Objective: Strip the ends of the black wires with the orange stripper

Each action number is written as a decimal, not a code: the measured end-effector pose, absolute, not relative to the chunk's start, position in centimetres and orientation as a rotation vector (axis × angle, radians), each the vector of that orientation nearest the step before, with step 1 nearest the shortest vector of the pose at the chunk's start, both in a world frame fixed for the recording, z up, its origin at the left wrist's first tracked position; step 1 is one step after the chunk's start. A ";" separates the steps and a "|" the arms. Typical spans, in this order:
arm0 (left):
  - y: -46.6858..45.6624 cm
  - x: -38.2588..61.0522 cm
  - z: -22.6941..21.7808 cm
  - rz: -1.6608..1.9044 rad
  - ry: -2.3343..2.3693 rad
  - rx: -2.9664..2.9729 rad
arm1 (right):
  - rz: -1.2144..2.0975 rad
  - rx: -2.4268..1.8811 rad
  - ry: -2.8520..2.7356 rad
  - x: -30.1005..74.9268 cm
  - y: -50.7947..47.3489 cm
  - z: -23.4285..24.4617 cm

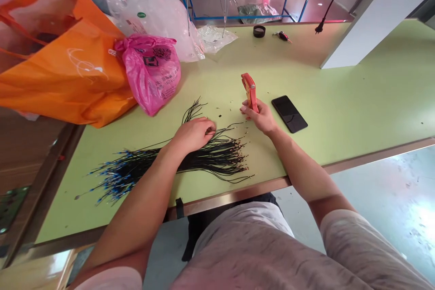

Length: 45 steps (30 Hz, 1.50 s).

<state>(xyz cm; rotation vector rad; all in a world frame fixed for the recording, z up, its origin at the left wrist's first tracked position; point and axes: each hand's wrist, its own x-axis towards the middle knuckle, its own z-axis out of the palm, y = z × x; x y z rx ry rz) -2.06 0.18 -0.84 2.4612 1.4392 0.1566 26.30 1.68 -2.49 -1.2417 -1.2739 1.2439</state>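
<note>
My left hand [194, 134] rests on a large bundle of thin black wires [207, 158] lying across the green table [356, 99], its fingers curled and pinching a wire near the bundle's red-tipped end. The wires' other ends carry blue tips [115, 179] at the left. My right hand [260, 115] is closed around the handles of an orange wire-stripping tool [249, 90], held upright just right of the bundle. A smaller clump of black wires [193, 109] lies behind my left hand.
A black phone [289, 113] lies flat right of my right hand. An orange bag [64, 63], a pink plastic bag [152, 72] and clear plastic bags [159, 13] crowd the back left. A black round lid [259, 31], keys [282, 36] and a hanging plug [318, 28] sit far back.
</note>
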 end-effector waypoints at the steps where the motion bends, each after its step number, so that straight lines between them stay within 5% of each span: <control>1: 0.3 -1.9 -0.7 0.127 1.420 2.472 | 1.245 -1.240 -1.279 26.4 1.7 -2.6; 18: -0.8 -3.2 -1.4 1.016 1.350 1.428 | 1.324 -1.192 -1.172 27.1 1.4 -1.8; 45: -1.1 -3.1 -0.8 1.114 1.180 1.421 | 1.292 -1.195 -1.155 27.1 0.7 -1.0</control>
